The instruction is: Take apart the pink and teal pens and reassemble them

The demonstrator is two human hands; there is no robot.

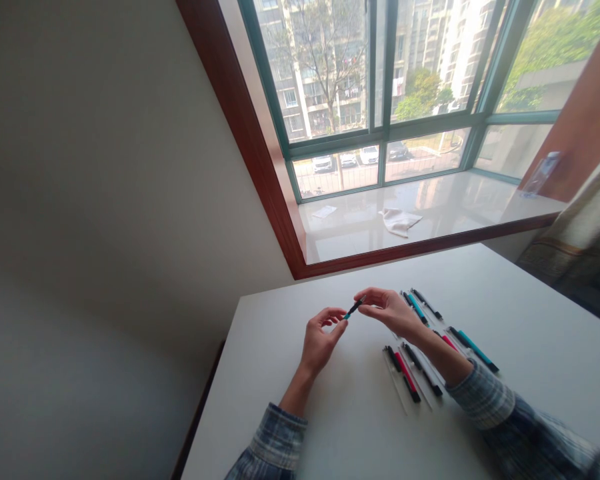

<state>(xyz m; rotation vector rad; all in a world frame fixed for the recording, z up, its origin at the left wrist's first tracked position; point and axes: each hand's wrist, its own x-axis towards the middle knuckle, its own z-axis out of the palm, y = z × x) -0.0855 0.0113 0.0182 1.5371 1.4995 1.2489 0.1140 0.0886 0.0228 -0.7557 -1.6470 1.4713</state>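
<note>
Above the white table, both hands meet at a small black and teal pen part, tilted up to the right. My left hand pinches its lower teal end between thumb and fingers. At the upper, pointed end, my right hand has its thumb and fingertips closed on the part. Under and beside my right forearm lie pen pieces: a teal barrel, a red barrel, a black piece, and a longer teal and black barrel. Thin clear refills lie among them, some hidden by the arm.
A window with a dark red wooden frame rises behind the table. On its sill lie a white cloth and a paper slip; a clear bottle stands at the right. A curtain hangs at the right edge.
</note>
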